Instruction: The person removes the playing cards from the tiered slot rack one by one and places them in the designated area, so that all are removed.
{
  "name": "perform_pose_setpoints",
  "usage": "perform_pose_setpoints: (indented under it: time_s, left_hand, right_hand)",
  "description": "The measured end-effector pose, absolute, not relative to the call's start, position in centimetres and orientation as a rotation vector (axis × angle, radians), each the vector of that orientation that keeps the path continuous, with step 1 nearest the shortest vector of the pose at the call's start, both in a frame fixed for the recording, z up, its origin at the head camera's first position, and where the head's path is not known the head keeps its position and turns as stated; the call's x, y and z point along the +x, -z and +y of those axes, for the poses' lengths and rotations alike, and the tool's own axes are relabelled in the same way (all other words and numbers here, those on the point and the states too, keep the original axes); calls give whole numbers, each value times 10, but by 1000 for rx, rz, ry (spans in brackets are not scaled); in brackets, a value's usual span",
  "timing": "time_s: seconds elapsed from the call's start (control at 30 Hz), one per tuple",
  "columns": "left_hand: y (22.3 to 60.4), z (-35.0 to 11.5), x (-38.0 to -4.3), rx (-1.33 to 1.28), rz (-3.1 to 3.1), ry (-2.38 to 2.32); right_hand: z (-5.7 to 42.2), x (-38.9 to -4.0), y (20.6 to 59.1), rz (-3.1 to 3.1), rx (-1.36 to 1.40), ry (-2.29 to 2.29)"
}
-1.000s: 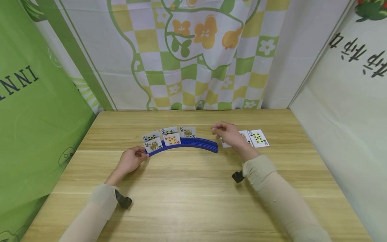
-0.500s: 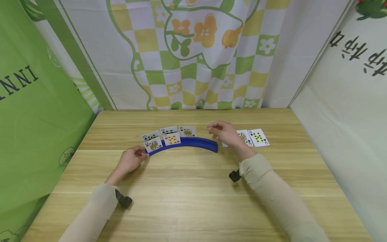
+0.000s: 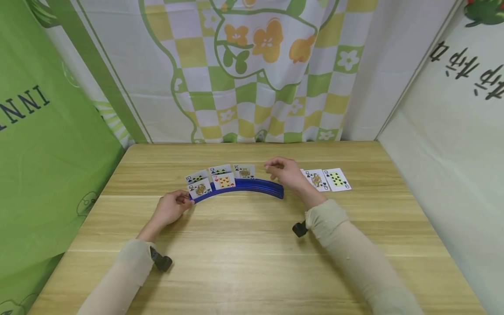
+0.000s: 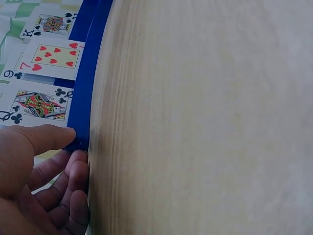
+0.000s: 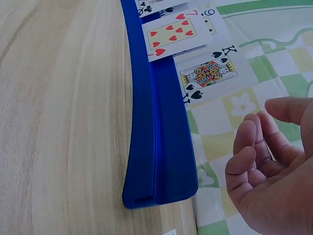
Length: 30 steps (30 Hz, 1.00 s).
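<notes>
My left hand (image 3: 172,207) grips the left end of a curved blue card holder (image 3: 260,186), thumb on top in the left wrist view. The holder's front row carries a queen of clubs (image 4: 39,104) and a seven of hearts (image 3: 223,180). Behind them stand a ten (image 3: 197,176), a nine of clubs (image 3: 219,169) and a king of spades (image 5: 209,73). My right hand (image 3: 289,173) hovers beside the holder's right end, fingers loosely curled, with nothing seen between them.
Right of the holder, a queen (image 3: 316,179) and a black nine (image 3: 337,180) lie face up on the wooden table (image 3: 236,262). Another card's edge shows behind my right hand. A patterned curtain (image 3: 252,105) hangs behind the table.
My right hand has moved left from above the loose cards toward the holder, uncovering more of the queen. My left hand and the cards in the holder have stayed put.
</notes>
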<state>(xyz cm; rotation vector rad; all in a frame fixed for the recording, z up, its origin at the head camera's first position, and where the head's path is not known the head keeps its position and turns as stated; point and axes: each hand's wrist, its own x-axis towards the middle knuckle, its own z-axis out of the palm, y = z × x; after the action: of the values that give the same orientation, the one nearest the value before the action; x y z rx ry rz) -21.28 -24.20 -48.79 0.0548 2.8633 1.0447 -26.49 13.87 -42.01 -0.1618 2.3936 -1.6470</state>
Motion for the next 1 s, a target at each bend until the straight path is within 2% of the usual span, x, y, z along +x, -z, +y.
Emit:
perform_pose_setpoints:
  time_s: [1.0]
  left_hand:
    - [490, -243, -213, 58, 2878, -1036]
  right_hand:
    - [113, -269, 421, 2379, -177, 1636]
